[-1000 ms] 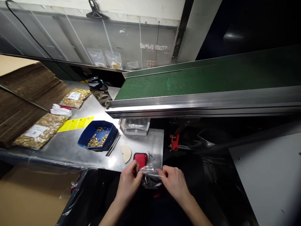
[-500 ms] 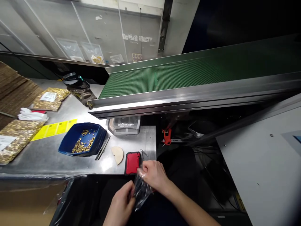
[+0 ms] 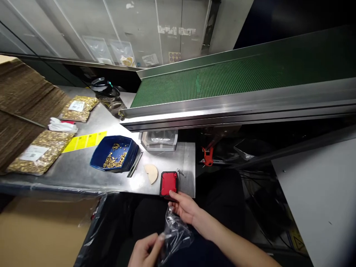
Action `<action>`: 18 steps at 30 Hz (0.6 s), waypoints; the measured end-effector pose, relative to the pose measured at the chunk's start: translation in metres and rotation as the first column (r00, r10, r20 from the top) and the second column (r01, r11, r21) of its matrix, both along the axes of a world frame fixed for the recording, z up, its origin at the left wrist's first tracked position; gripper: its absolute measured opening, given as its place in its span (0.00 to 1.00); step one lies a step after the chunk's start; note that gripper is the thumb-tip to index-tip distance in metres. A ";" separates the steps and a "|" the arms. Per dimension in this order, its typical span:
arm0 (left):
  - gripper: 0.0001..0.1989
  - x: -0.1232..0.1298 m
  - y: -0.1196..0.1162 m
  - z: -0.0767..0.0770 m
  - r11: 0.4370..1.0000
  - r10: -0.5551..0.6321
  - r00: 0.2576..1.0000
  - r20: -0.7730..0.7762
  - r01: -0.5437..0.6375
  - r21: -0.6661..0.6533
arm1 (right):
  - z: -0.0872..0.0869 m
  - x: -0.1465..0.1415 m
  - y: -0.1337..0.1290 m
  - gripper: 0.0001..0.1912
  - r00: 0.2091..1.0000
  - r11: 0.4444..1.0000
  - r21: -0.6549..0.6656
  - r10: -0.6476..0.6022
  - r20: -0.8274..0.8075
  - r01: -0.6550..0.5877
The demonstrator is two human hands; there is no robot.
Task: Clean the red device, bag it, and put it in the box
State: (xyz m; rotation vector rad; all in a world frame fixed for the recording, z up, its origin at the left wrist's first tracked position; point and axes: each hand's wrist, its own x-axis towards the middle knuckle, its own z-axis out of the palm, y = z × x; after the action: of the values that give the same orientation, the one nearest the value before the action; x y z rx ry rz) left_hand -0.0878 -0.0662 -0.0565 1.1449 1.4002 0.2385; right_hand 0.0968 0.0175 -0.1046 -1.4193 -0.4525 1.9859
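Plastic bag, transparent, crinkled, in left hand, grip pinched; right hand, grip unclear.

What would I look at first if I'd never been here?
Probably the green ribbed conveyor belt across the upper right. Then the bright red-and-black case at the metal table's front edge, above the clear plastic pinched in the left hand. Further left, a blue bin holds small gold-coloured pieces.

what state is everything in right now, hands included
Clear bag: crumpled
Red case: looks shut
Left hand: pinching the clear bag
Right hand: fingers at the clear bag, grip unclear
Blue bin: open-topped, partly filled
Bottle: lid on
Cardboard stack: strapped
Conveyor: running or stopped, cannot tell
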 end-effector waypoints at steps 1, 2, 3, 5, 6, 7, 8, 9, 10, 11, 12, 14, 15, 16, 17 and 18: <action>0.33 -0.001 0.002 0.000 0.998 0.053 0.998 -0.018 -0.053 0.017 | 0.002 0.002 0.001 0.34 0.999 1.000 0.013 -0.014 0.031 0.014; 0.33 -0.002 0.004 0.000 0.995 0.093 0.995 -0.033 -0.092 0.034 | 0.005 0.008 0.001 0.32 0.997 0.999 0.036 -0.026 0.071 0.024; 0.33 -0.004 0.006 0.001 0.992 0.120 0.992 -0.045 -0.118 0.054 | 0.009 0.015 0.001 0.31 0.992 0.997 0.071 -0.044 0.119 0.036; 0.33 -0.005 0.010 0.001 0.984 0.157 0.984 -0.078 -0.150 0.092 | 0.025 0.036 -0.002 0.27 0.968 0.984 0.166 -0.104 0.229 0.066; 0.33 -0.005 0.013 0.001 0.981 0.170 0.981 -0.098 -0.159 0.112 | 0.036 0.047 -0.005 0.25 0.951 0.973 0.212 -0.144 0.275 0.086; 0.33 -0.003 0.015 0.000 0.977 0.176 0.977 -0.121 -0.158 0.140 | 0.048 0.058 -0.009 0.22 0.931 0.959 0.268 -0.179 0.318 0.093; 0.33 -0.001 0.018 -0.001 0.973 0.176 0.974 -0.146 -0.150 0.174 | 0.062 0.068 -0.014 0.20 0.914 0.939 0.335 -0.199 0.355 0.074; 0.33 0.003 0.020 -0.002 0.969 0.173 0.971 -0.168 -0.136 0.208 | 0.075 0.076 -0.020 0.17 0.902 0.909 0.417 -0.194 0.387 0.017; 0.33 0.007 0.023 -0.003 0.963 0.163 0.969 -0.184 -0.116 0.242 | 0.088 0.082 -0.027 0.14 0.894 0.856 0.508 -0.151 0.423 -0.096; 0.33 0.011 0.027 -0.004 0.957 0.149 0.970 -0.191 -0.093 0.275 | 0.098 0.086 -0.034 0.11 0.876 0.773 0.582 -0.075 0.476 -0.250; 0.33 0.016 0.030 -0.004 0.950 0.134 0.972 -0.192 -0.072 0.303 | 0.106 0.088 -0.042 0.09 0.832 0.658 0.622 0.011 0.554 -0.423; 0.32 0.026 0.038 -0.004 0.934 0.105 0.977 -0.184 -0.034 0.355 | 0.112 0.088 -0.057 0.06 0.657 0.415 0.561 0.130 0.742 -0.716; 0.31 0.030 0.041 -0.003 0.922 0.088 0.979 -0.185 -0.010 0.386 | 0.110 0.087 -0.063 0.06 0.551 0.332 0.485 0.140 0.823 -0.809; 0.30 0.033 0.044 -0.001 0.906 0.073 0.978 -0.194 0.017 0.424 | 0.107 0.086 -0.068 0.06 0.454 0.285 0.406 0.126 0.882 -0.868; 0.29 0.036 0.047 0.000 0.884 0.059 0.976 -0.209 0.047 0.465 | 0.104 0.085 -0.072 0.05 0.377 0.270 0.338 0.106 0.920 -0.901; 0.28 0.038 0.050 0.002 0.857 0.045 0.972 -0.230 0.081 0.509 | 0.100 0.085 -0.074 0.06 0.321 0.270 0.286 0.095 0.942 -0.919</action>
State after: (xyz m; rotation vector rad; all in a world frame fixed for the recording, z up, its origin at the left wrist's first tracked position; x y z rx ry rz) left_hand -0.0496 -0.0162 -0.0546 1.6732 1.5820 0.5022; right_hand 0.1814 -0.0562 -0.0049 -1.4020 -2.4134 0.9066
